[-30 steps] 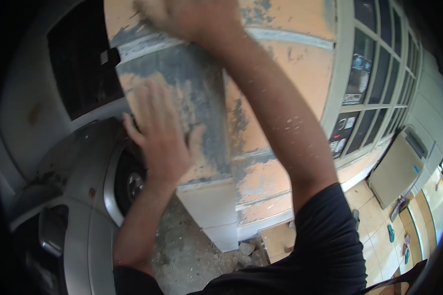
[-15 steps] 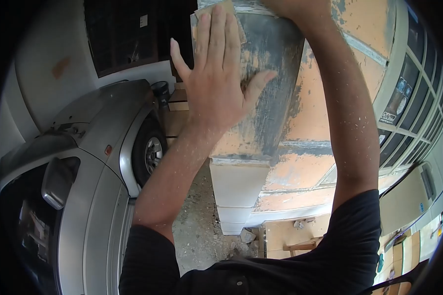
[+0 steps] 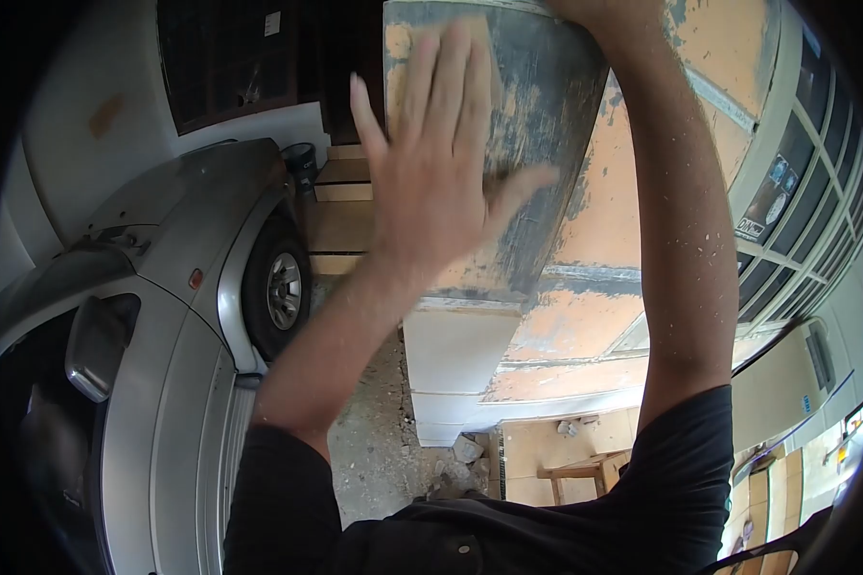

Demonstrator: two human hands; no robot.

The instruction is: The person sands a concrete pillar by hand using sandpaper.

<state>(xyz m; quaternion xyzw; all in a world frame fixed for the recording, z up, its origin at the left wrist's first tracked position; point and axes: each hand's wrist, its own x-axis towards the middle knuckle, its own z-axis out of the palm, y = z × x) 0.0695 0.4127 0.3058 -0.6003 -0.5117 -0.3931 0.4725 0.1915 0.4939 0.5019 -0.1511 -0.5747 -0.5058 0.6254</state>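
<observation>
My left hand (image 3: pixel 441 153) lies flat against the upper face of a pillar (image 3: pixel 537 105), fingers stretched out and thumb spread to the right. Under its fingertips a tan sheet (image 3: pixel 478 36) shows in part, pressed on the surface. Worn dark paint with orange patches covers this face. At the top edge of the view my right hand (image 3: pixel 604 13) rests near the pillar's upper right corner; its fingers are cut off, so any grip cannot be seen.
A silver vehicle (image 3: pixel 177 278) stands on the left, beside steps and a dark bucket (image 3: pixel 299 165). Window grilles (image 3: pixel 805 201) run along the right. Below are a wooden stool (image 3: pixel 585 471), rubble (image 3: pixel 467 448) and a beige vehicle part (image 3: pixel 786 383).
My left hand has moved slightly down and right over the pillar face, with the tan sheet under it. The view has shifted a little. My right arm stays raised in nearly the same place.
</observation>
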